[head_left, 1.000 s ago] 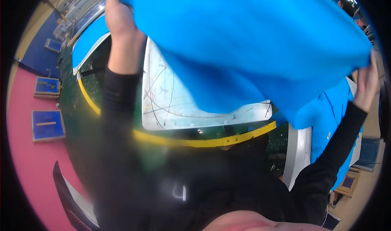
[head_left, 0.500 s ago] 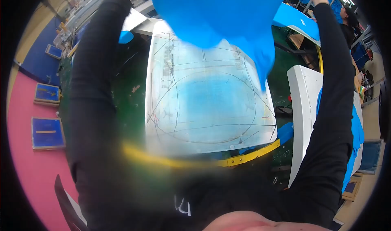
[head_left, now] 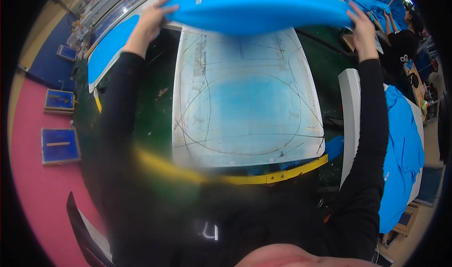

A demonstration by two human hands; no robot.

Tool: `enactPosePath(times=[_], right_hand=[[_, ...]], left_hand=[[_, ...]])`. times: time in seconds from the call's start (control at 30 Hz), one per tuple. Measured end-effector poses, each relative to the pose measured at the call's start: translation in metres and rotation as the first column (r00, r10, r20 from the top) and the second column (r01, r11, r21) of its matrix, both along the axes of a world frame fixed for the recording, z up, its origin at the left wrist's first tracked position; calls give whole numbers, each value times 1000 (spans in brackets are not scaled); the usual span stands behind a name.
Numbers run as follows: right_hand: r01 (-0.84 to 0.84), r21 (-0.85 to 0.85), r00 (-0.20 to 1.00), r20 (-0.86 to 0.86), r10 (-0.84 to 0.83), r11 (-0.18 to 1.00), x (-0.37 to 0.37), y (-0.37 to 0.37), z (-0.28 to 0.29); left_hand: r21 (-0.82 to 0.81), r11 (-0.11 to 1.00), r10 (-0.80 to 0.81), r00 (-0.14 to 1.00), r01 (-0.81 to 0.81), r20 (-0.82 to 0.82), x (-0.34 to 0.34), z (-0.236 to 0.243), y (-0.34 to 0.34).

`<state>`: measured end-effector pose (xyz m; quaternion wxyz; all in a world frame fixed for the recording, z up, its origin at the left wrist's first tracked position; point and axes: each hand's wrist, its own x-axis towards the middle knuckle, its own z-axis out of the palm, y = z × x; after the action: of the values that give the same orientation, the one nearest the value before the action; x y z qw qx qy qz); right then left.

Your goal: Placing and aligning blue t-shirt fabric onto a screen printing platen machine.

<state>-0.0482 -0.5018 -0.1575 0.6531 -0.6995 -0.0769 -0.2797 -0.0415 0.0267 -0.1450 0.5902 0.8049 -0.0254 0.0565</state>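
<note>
A piece of blue fabric (head_left: 263, 10), blurred by motion, is stretched between my two raised hands at the far end of the board. My left hand (head_left: 153, 22) grips its left end, fingers closed on the edge. At the other end my right hand (head_left: 361, 29) pinches the opposite edge. Below the cloth lies a pale printing board (head_left: 249, 151), bare on its near part, with drawn curved lines and a light blue stain in the middle. The fabric hides the board's far edge.
A yellow curved bar (head_left: 282, 176) runs along the board's near edge. Left stands another board with blue cloth (head_left: 113, 46); blue-framed screens (head_left: 61, 144) lie farther left. To the right are a white curved panel (head_left: 349, 102), piled blue fabric (head_left: 400, 159) and another person (head_left: 402, 39).
Both hands have come down and nearer, into fuller view. The blue fabric, hanging with loose corners before, is now a taut band, and its hanging part has lifted off the board's middle.
</note>
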Motion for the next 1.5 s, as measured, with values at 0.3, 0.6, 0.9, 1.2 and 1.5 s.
enactPosePath(times=[0.3,0.6,0.9,1.2,1.5], right_hand=[[73,81,926,-377,-37,994,-136,61,-160],[200,-102,885,-409,-224,975,-227,90,-251],[131,-366,873,-397,-282,921,-214,74,-273],[56,-143,862,-493,-120,988,-266,78,-265],[13,-19,841,-540,-21,1000,-304,93,-262]], left_hand=[[-47,998,-52,978,43,-203,-110,-149,23],[-10,1000,3,984,-5,-181,-192,-246,28],[211,974,104,991,-85,-81,-228,-266,-2],[-59,992,91,941,-116,-327,-272,-229,-3],[5,998,58,937,-60,-344,-296,-233,9]])
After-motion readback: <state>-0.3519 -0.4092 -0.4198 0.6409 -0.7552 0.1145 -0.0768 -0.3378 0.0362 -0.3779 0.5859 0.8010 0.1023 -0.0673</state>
